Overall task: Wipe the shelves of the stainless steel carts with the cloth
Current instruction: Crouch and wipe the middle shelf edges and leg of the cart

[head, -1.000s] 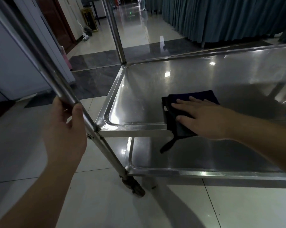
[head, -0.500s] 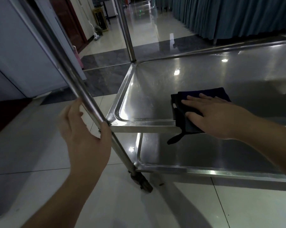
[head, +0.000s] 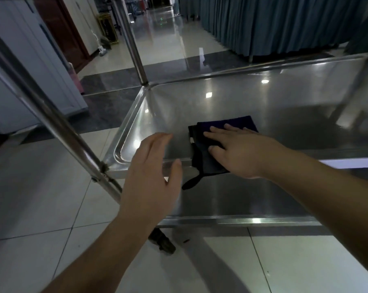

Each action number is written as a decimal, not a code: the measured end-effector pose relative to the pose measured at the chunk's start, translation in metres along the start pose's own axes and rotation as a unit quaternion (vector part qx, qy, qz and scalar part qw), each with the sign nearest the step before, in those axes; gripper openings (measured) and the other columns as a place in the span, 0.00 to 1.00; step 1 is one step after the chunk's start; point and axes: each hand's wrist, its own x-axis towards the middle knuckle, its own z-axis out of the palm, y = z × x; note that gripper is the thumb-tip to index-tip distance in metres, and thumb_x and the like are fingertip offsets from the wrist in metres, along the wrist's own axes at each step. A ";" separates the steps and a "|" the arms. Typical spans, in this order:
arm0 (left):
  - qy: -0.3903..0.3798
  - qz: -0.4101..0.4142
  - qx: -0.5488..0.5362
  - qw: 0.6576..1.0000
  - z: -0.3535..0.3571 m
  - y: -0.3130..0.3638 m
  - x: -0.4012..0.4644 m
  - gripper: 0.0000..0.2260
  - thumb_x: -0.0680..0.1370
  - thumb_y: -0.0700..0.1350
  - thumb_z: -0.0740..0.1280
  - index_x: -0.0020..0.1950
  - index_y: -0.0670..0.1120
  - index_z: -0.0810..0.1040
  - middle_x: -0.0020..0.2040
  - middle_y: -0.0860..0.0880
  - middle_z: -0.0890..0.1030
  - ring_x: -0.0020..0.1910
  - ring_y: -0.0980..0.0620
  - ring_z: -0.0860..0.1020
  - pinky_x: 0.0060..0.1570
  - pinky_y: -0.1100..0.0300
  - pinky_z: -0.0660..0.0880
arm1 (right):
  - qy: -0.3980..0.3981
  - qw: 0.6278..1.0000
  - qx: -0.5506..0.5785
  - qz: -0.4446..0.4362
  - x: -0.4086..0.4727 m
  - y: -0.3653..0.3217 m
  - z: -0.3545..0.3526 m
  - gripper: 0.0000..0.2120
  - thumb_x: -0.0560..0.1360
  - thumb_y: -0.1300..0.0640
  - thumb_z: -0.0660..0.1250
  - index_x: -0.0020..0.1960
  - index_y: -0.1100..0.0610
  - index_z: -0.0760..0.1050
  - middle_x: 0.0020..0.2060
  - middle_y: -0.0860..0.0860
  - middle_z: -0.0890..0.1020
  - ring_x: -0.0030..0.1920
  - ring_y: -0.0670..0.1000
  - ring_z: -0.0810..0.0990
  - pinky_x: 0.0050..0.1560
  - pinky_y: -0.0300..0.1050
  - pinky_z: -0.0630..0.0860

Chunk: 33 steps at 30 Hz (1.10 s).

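Head view: cloth (head: 210,144) lies flat under right hand (head: 240,153).

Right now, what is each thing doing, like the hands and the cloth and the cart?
left hand: open, fingers relaxed, holding nothing, in front of the shelf's near corner
right hand: flat, pressing on the cloth
cloth: dark, folded, on the shelf, one end hanging over the near edge
upper shelf: shiny, holds only the cloth
lower shelf: nothing seen on it
cart wheel: on the floor tiles
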 end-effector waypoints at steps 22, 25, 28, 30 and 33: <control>-0.231 0.036 0.111 0.966 0.105 0.087 0.067 0.21 0.86 0.53 0.54 0.78 0.50 0.69 0.78 0.49 0.70 0.77 0.47 0.67 0.75 0.49 0.67 | 0.026 0.993 0.015 0.111 -0.080 0.142 -0.035 0.28 0.82 0.38 0.46 0.82 0.37 0.48 0.81 0.35 0.48 0.81 0.42 0.45 0.80 0.50 0.44; -0.269 0.057 0.135 0.952 0.115 0.086 0.077 0.23 0.86 0.51 0.55 0.81 0.49 0.65 0.82 0.48 0.65 0.81 0.48 0.62 0.80 0.49 0.58 | 0.028 0.988 0.023 0.153 -0.097 0.177 -0.046 0.32 0.77 0.37 0.47 0.81 0.37 0.50 0.81 0.36 0.49 0.81 0.44 0.46 0.80 0.52 0.47; -0.286 0.045 0.138 0.947 0.123 0.089 0.087 0.26 0.85 0.56 0.52 0.83 0.51 0.61 0.84 0.49 0.60 0.82 0.48 0.57 0.82 0.52 0.52 | 0.050 0.977 0.034 0.206 -0.113 0.217 -0.057 0.30 0.80 0.40 0.52 0.81 0.38 0.54 0.81 0.38 0.52 0.82 0.47 0.49 0.80 0.53 0.48; -0.297 0.035 0.137 0.944 0.128 0.094 0.089 0.29 0.83 0.60 0.49 0.84 0.53 0.58 0.84 0.51 0.58 0.83 0.48 0.55 0.82 0.50 0.50 | 0.066 0.966 0.049 0.244 -0.119 0.243 -0.062 0.27 0.82 0.44 0.56 0.81 0.40 0.56 0.81 0.40 0.54 0.82 0.48 0.50 0.79 0.51 0.48; -0.297 0.026 0.142 0.944 0.130 0.100 0.082 0.32 0.80 0.64 0.44 0.84 0.56 0.55 0.84 0.54 0.58 0.83 0.47 0.55 0.82 0.46 0.50 | 0.089 0.950 0.062 0.294 -0.116 0.275 -0.067 0.27 0.83 0.45 0.57 0.81 0.42 0.58 0.82 0.42 0.55 0.82 0.52 0.51 0.78 0.51 0.49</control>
